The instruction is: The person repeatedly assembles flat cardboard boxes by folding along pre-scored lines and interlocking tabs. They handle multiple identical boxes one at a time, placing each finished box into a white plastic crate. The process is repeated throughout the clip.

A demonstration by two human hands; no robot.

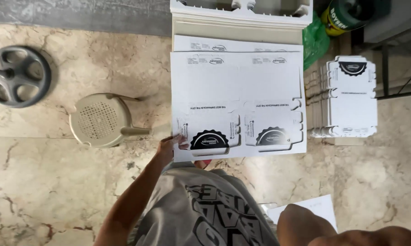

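Observation:
My left hand point(171, 145) grips the lower left corner of the top white die-cut cardboard sheet point(237, 86), which carries black round badges along its near edge. That sheet lies on a stack of like sheets point(237, 44) in front of me. My right hand is out of sight; only a bare arm point(315, 225) shows at the bottom right, over a white sheet point(317, 204) on the floor. My grey printed T-shirt point(201, 209) fills the lower middle.
A beige plastic stool point(100, 119) stands left of the stack, with a grey spoked wheel point(16, 75) further left. To the right rises a pile of smaller punched cardboard blanks point(351, 98). A green bag point(315, 41), a green can point(344, 16) and a white plastic frame point(242, 11) sit at the top. The floor is marble.

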